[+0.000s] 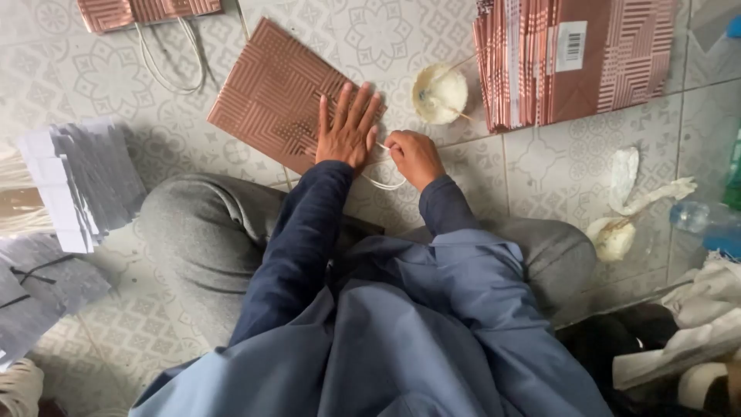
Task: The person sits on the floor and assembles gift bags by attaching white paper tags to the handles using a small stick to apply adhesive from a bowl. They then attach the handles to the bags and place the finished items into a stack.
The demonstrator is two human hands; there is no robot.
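Observation:
A flat copper-coloured paper bag (270, 96) with a line pattern lies on the tiled floor in front of my knees. My left hand (347, 127) presses flat on its near right corner, fingers spread. Just to the right, my right hand (413, 154) is closed on a white cord (384, 184) that loops from the bag's edge down toward me. A small white bowl (440, 93) sits on the floor just beyond my right hand.
A thick stack of matching copper bags (571, 58) lies at the upper right. Another bag with white cord handles (143, 11) is at the top left. Grey paper stacks (77, 181) lie left. Crumpled white scraps (629, 201) and a plastic bottle (706, 220) sit right.

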